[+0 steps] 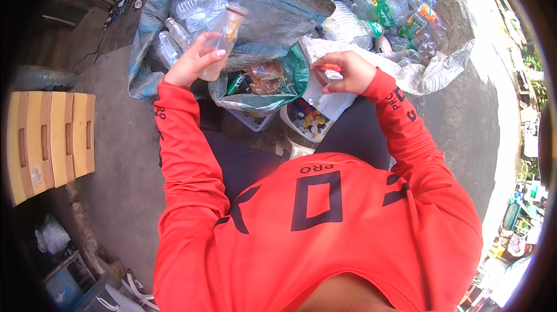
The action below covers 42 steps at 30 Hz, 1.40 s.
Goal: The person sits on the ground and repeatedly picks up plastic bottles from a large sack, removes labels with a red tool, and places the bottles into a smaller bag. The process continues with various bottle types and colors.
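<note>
My left hand (196, 59) holds a clear plastic bottle (224, 37), tilted, with a brownish patch near its upper end. My right hand (346, 70), to the right, has its fingers curled round an orange-red handled tool (329, 67); its kind cannot be told. Between and below the hands stands a green-lined sack (300, 72) of crumpled wrappers. Behind the left hand, a grey-blue woven sack (145, 46) holds clear bottles. A white woven sack (457, 57) at the upper right holds many bottles, some with green labels.
A white tub (310, 138) of coloured bottle caps and a pale plastic crate (256, 128) sit near my knees. A stack of yellowish wooden pieces with slots (58, 138) is at the left. Plastic items (117, 296) lie at the lower left.
</note>
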{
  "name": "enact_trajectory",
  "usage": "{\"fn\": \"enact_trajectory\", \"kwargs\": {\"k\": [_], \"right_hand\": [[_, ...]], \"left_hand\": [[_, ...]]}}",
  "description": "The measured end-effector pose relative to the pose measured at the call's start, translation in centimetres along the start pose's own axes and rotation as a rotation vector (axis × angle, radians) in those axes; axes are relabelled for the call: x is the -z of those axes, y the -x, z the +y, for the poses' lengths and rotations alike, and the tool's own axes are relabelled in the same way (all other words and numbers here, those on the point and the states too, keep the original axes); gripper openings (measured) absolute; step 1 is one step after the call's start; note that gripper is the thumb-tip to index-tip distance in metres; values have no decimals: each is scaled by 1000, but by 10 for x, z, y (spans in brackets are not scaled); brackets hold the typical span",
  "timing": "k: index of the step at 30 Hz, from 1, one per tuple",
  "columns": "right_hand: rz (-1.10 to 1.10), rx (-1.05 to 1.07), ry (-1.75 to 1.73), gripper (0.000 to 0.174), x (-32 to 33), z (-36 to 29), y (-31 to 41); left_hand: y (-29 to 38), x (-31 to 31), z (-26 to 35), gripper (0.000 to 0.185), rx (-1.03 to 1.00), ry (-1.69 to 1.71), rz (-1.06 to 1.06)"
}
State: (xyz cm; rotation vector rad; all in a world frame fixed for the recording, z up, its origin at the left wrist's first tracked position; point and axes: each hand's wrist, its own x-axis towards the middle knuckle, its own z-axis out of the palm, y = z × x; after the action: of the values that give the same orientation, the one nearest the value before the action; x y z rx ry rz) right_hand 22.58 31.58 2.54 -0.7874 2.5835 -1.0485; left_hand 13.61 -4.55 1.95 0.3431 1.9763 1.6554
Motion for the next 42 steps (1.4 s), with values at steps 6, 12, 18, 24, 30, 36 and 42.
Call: {"fn": "enact_trajectory", "kwargs": {"k": [6,12,18,24,30,36,42], "right_hand": [[-285,-301,-12,47,-111,58,29],[-196,-416,109,56,-102,66,31],[292,-642,-561,53,-48,132,20],[842,-795,-1332,66,-26,173,-84],[808,-194,-2199,94,-11,159,-77],[587,-230,-1619,79,12,166,12],[392,-705,164,61,-48,151,170]], "left_hand": [[7,80,-25,85,75,-511,644],[-2,79,-33,94,91,-975,800],[17,-2,4,76,441,-1378,206],[3,9,-7,14,275,-1287,309],[3,33,-16,35,52,-1169,556],[-36,34,-16,39,-145,-1121,649],[-51,39,-18,37,-298,-1124,724]]}}
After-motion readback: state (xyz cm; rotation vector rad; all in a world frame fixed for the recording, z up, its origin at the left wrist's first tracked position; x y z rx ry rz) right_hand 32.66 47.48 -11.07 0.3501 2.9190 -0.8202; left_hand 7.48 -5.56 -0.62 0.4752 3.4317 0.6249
